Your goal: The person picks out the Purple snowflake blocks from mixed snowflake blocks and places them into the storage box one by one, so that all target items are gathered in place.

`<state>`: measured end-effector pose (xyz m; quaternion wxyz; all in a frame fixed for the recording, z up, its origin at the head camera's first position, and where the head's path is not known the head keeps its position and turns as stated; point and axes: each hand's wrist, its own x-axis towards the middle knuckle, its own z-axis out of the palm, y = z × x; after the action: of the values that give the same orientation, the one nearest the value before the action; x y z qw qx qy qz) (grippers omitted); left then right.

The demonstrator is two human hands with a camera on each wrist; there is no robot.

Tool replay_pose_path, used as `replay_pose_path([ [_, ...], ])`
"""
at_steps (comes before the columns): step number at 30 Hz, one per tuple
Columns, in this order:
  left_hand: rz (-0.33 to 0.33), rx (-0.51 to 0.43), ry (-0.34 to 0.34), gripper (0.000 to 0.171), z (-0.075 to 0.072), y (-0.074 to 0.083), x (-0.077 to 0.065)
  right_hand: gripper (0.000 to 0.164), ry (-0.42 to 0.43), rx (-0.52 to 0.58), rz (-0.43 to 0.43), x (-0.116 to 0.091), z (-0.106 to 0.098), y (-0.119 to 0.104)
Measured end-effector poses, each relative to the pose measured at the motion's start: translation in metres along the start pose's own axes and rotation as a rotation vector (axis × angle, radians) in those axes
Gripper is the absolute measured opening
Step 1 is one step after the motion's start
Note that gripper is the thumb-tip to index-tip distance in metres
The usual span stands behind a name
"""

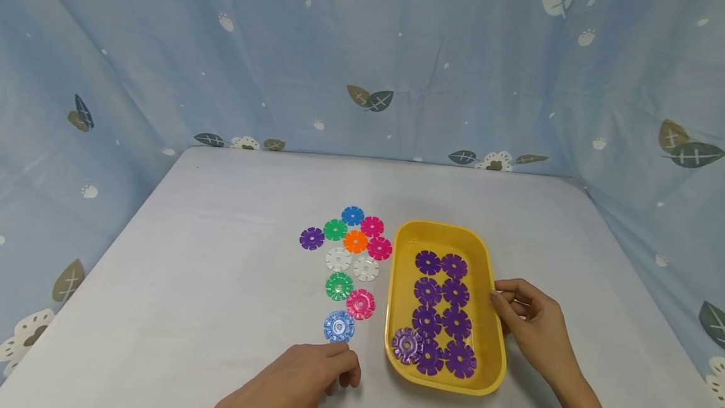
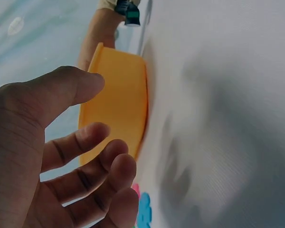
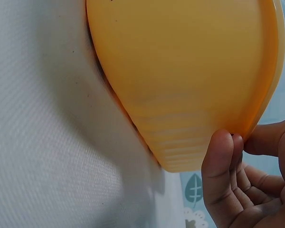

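Observation:
A yellow plastic tray [image 1: 480,313] stands on the white table, with several purple snowflake discs [image 1: 455,293] in two columns inside. One shinier purple disc [image 1: 407,345] overlaps them at the tray's near left corner. My right hand [image 1: 532,326] pinches the tray's right rim between thumb and fingers; in the right wrist view the fingertips [image 3: 218,147] press its outer wall. My left hand [image 1: 306,373] is over the table left of the tray, just below a light blue disc [image 1: 339,326]. Its fingers are loosely bent with nothing in them, as the left wrist view shows.
Left of the tray lies a loose group of flat discs: green [image 1: 339,286], pink [image 1: 360,304], white [image 1: 338,259], orange [image 1: 355,242], blue [image 1: 352,216] and purple [image 1: 312,238]. A blue leaf-patterned curtain [image 1: 317,49] hangs behind the table and along both sides.

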<state>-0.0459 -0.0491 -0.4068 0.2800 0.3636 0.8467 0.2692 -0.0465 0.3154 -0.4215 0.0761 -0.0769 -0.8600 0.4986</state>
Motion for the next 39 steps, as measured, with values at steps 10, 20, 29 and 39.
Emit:
replay_pose_path([
  [10,-0.154,-0.098,0.026,0.027,-0.001,-0.006,-0.009,0.02,0.005,-0.014,-0.015,0.0,-0.001,-0.001],
  [20,-0.214,-0.143,0.1,0.033,-0.007,-0.017,-0.02,0.022,0.006,-0.015,0.004,0.001,-0.001,-0.002],
  [29,-0.254,-0.177,0.164,0.039,-0.015,-0.025,-0.023,0.022,0.014,-0.002,0.013,0.002,0.0,0.001],
  [39,-0.17,0.029,0.307,0.038,-0.025,-0.04,-0.028,0.024,-0.003,0.007,0.032,0.0,0.001,0.002],
])
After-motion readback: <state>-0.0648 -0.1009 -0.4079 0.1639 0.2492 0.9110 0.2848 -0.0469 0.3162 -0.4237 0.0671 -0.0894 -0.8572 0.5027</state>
